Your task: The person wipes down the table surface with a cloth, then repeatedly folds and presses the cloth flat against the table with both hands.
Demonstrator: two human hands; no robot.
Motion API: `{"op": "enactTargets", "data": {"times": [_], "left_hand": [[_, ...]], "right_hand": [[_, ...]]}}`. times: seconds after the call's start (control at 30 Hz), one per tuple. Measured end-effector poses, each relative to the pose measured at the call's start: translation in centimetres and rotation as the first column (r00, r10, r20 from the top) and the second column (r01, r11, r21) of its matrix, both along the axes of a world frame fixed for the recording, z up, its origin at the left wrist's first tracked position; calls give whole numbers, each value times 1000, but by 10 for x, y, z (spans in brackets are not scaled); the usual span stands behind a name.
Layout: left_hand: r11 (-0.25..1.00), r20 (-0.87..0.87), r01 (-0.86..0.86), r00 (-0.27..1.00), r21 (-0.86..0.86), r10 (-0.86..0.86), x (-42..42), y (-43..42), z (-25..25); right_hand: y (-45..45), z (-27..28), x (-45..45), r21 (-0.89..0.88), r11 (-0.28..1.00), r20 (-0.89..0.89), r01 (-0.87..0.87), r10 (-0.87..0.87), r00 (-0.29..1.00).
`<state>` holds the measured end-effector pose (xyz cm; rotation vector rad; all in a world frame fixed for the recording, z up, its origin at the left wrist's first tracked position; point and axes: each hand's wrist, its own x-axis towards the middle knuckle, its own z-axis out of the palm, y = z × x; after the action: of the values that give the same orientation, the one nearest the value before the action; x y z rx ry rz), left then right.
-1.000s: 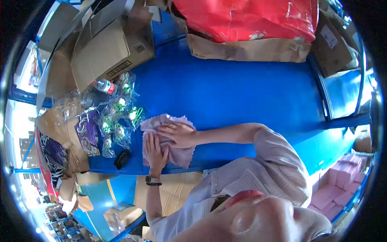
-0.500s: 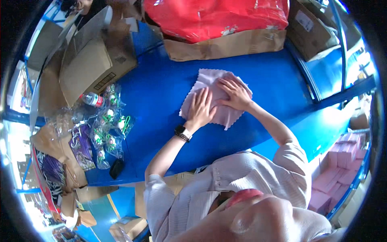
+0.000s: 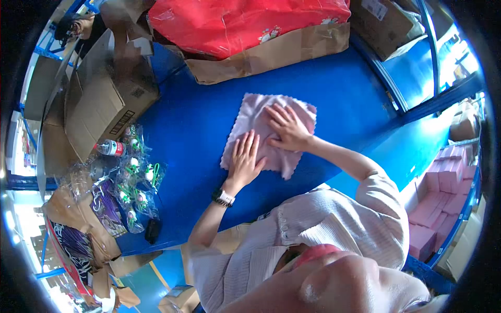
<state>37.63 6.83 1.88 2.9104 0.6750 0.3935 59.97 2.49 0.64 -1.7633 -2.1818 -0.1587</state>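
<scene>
A pale pink cloth [image 3: 250, 112] with zigzag-cut edges lies spread on the blue table [image 3: 190, 135]. My left hand [image 3: 245, 160] rests flat on its lower left part, fingers extended and a watch on the wrist. On the upper right part of the cloth, my right hand [image 3: 287, 129] lies palm down with its fingers spread. Neither hand grips anything. Slight wrinkles run through the fabric around both hands, and what is under the cloth, if anything, is hidden.
Left of the cloth lie several clear-wrapped trinkets [image 3: 140, 198] with green cords, a plastic bottle [image 3: 110, 147] and an open cardboard box [image 3: 99, 104]. A red plastic-covered carton [image 3: 261, 31] stands at the back. Pink boxes [image 3: 436, 198] are stacked at the right.
The camera view has shifted a little. The right hand has slid toward the upper middle of the cloth, and the cloth's right side now lies flatter. Both hands stay on it.
</scene>
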Motion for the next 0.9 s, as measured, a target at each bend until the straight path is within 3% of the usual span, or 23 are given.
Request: {"op": "enactTargets", "data": {"times": [0.07, 0.2, 0.37, 0.43, 0.5, 0.57, 0.63, 0.8, 0.87, 0.9], "left_hand": [[995, -65, -75, 995, -62, 70, -19, -12, 9], [971, -29, -206, 979, -123, 204, -52, -46, 10], [943, -138, -333, 934, 9, 331, -50, -74, 11], [975, -157, -221, 964, -37, 213, -33, -84, 10], [991, -166, -103, 982, -86, 88, -10, -93, 9], [994, -134, -5, 991, -113, -10, 25, -104, 7], [990, -124, 66, 989, -126, -82, 66, -107, 11], [952, -46, 283, 956, -121, -290, 176, -88, 3], [911, -17, 392, 918, -125, -397, 219, -77, -2], [894, 4, 433, 900, -113, -435, 241, -71, -8]], "right_hand": [[4, -4, -23, 4, 997, -69, -72, 72, 995], [3, 0, -68, -45, 961, -176, -272, 260, 949], [-26, -3, -62, -15, 898, -176, -440, 431, 885], [-49, -1, -39, -17, 889, -190, -457, 446, 875], [-78, 13, -4, -132, 883, -284, -450, 401, 871], [-105, 7, 37, -156, 911, -105, -381, 368, 924], [-131, 8, 78, -206, 926, -166, -316, 285, 944], [-160, 23, 157, -208, 970, -287, 122, -180, 941], [-163, 30, 189, -164, 952, -301, 257, -296, 906], [-164, 37, 205, -106, 945, -191, 310, -325, 926]]}}
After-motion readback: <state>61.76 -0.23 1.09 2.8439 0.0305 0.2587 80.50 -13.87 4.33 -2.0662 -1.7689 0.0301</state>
